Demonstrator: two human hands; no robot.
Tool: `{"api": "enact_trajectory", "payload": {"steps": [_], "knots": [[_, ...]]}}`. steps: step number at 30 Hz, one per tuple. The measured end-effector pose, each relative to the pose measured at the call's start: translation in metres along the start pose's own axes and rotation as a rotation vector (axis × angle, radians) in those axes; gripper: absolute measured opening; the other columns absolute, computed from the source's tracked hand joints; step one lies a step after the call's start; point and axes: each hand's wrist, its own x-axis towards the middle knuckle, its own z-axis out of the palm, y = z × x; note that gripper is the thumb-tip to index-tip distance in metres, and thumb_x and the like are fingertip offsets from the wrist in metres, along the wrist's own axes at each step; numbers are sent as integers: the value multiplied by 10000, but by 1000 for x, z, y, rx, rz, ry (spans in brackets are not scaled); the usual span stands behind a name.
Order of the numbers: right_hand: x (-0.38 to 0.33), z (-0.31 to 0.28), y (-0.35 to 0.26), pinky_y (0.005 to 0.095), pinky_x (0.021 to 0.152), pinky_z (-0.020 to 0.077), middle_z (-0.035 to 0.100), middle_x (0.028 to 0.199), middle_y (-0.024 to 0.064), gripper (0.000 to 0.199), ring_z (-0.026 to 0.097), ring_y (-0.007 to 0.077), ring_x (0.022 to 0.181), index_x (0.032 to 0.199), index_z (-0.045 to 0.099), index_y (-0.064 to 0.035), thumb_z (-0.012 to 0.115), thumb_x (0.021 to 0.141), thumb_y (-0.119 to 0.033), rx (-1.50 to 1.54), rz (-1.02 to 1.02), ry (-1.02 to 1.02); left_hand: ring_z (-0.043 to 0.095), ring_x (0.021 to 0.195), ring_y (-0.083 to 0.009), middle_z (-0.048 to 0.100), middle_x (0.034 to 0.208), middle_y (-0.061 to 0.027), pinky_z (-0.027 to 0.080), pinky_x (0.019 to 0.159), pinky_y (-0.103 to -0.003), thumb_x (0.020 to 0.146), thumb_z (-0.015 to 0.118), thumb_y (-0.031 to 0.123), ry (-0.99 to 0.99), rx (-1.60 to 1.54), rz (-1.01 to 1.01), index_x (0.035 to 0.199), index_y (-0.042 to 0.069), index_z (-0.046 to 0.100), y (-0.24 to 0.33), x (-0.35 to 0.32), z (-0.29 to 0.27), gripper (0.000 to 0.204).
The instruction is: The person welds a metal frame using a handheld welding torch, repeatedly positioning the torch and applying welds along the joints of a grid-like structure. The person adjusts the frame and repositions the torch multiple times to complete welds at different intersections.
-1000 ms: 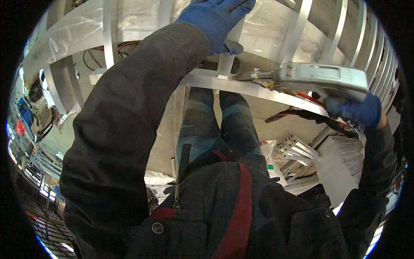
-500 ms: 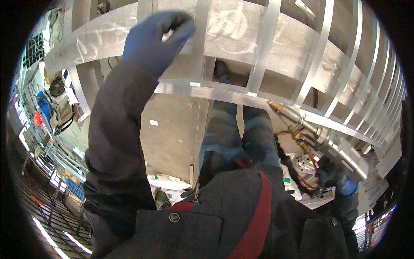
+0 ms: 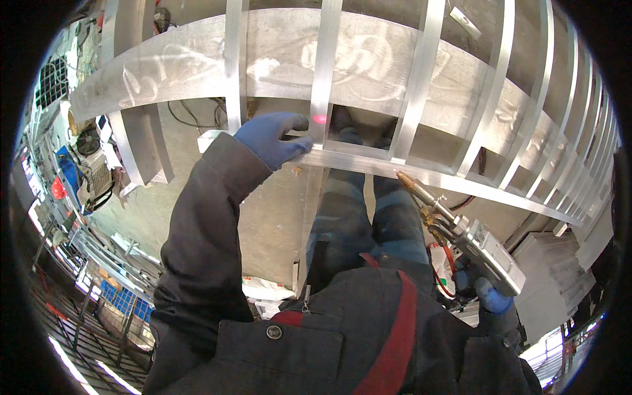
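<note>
While the left hand [image 3: 275, 137] is clamped on the aluminium rail [image 3: 368, 163], the welding torch [image 3: 461, 234], gripped by the right hand [image 3: 490, 299], should be steadied just below that rail's joint.

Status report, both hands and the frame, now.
Left hand gripping the curved aluminium rail. Right hand holding the welding torch, nozzle just short of the rail. Nothing between nozzle and rail.

Metal workshop: aluminium frame [image 3: 368, 79], welding torch [image 3: 461, 230]
</note>
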Motion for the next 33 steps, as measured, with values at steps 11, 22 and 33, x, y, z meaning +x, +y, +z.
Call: {"api": "enact_trajectory", "payload": {"steps": [11,22,33], "knots": [[-2,12,19,396,844,564,457,1512,262,538,571,344,1275,1583,391,-55,423,1124,-333,98,269,100,574,769,-80,694,901,0,466,687,-266,974,753,265,-246,-97,-134,1221,45,720,-6,21,-6,332],[5,20,13,400,872,563,465,1514,213,593,547,313,1292,1592,372,-77,476,1106,-400,366,262,92,578,802,-63,693,885,16,482,721,-271,967,769,268,-232,-88,-166,1076,23,740,-4,24,-5,270],[10,28,21,317,864,588,682,1279,144,881,708,193,1036,1485,508,-18,894,827,-459,153,228,251,583,686,-96,686,806,-23,489,612,-282,932,795,275,-200,-227,-160,1035,30,740,-14,26,0,271]]}}
